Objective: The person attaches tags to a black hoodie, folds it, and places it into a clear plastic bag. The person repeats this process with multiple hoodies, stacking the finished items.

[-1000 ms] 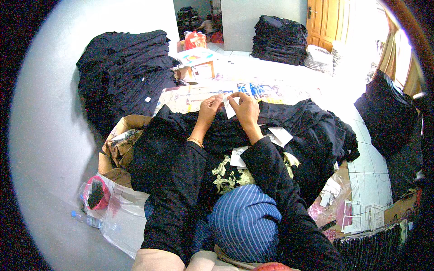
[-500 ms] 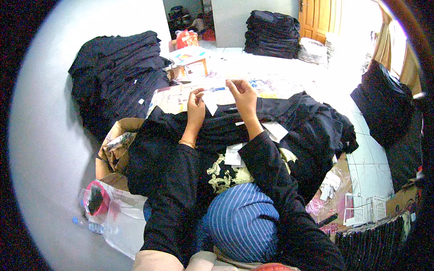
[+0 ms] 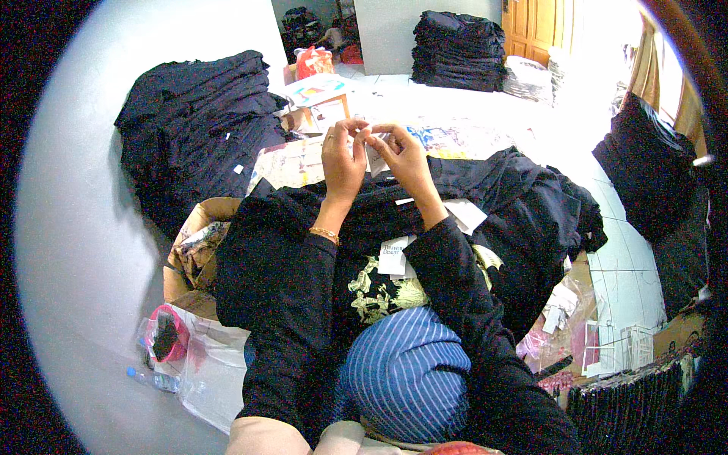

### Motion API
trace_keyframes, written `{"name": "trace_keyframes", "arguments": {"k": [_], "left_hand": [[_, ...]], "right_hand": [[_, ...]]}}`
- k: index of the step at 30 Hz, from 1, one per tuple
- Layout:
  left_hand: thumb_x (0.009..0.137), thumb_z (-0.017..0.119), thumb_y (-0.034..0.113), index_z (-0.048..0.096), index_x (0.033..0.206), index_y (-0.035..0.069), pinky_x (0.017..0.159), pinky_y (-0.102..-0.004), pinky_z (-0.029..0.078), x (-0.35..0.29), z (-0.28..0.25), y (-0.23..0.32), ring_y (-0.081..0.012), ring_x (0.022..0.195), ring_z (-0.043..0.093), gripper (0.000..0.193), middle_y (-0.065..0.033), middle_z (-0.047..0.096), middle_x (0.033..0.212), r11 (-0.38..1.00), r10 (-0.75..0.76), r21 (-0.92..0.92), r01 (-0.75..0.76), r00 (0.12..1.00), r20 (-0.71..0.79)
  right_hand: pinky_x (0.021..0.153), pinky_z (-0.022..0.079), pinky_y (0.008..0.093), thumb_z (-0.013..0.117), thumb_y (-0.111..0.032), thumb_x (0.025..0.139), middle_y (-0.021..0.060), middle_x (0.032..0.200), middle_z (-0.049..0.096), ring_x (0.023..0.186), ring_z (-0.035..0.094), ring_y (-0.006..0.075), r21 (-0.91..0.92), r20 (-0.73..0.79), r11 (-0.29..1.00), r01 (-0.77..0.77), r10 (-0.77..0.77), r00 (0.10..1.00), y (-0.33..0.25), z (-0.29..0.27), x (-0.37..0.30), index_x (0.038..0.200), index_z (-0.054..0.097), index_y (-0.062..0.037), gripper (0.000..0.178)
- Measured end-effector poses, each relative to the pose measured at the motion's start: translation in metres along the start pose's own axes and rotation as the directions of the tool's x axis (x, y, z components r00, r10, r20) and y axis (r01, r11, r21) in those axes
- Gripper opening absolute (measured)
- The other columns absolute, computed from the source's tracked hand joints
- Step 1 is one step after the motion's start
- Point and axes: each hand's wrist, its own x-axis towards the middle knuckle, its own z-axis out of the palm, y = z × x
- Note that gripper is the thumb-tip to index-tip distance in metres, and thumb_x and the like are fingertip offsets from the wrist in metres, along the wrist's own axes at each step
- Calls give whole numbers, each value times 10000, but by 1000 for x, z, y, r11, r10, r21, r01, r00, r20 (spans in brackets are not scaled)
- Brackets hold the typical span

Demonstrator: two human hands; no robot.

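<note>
Head view: left hand [image 3: 343,163] and right hand [image 3: 402,155] are meeting, raised, above a black fabric garment [image 3: 455,205] spread across the lap. Both hands are pinching a small white paper tag [image 3: 377,155] between closed fingertips. Judged step: fixing the tag to the garment; the next move appears to call for fine fingertip alignment. Both forearms are extending forward, wrists bent inward. Folded dark clothing stacks [image 3: 197,114] are lying beside on the floor
</note>
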Motion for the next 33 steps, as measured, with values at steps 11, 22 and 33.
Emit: {"name": "trace_keyframes", "arguments": {"k": [11, 22, 33], "left_hand": [[848, 624, 178, 561, 908, 61, 624, -283, 403, -16, 17, 7, -158, 717, 543, 145, -47, 595, 851, 977, -172, -160, 144, 969, -177], [735, 677, 373, 685, 931, 172, 788, -393, 484, -51, 33, -21, -286, 873, 616, 281, -84, 655, 914, 908, -385, 350, 232, 790, 477], [750, 635, 453, 705, 856, 225, 808, -492, 409, -52, 42, -28, -286, 932, 603, 261, -73, 657, 927, 822, -510, 527, 215, 690, 514]], "right_hand": [[552, 350, 255, 672, -234, 808, 6, 642, 506, 606, 413, 87, -226, -88, 974, 24, -45, 995, -1, -15, 3, 877, 692, -63, 186], [682, 384, 366, 643, -218, 767, 37, 743, 568, 752, 567, 220, -777, -428, 622, -93, -415, 803, 11, -56, 10, 836, 663, -188, 77], [651, 489, 378, 749, -277, 640, 101, 692, 656, 684, 639, 271, -852, 48, 519, -70, 210, 977, 50, -43, -11, 696, 694, -119, 177]]}}
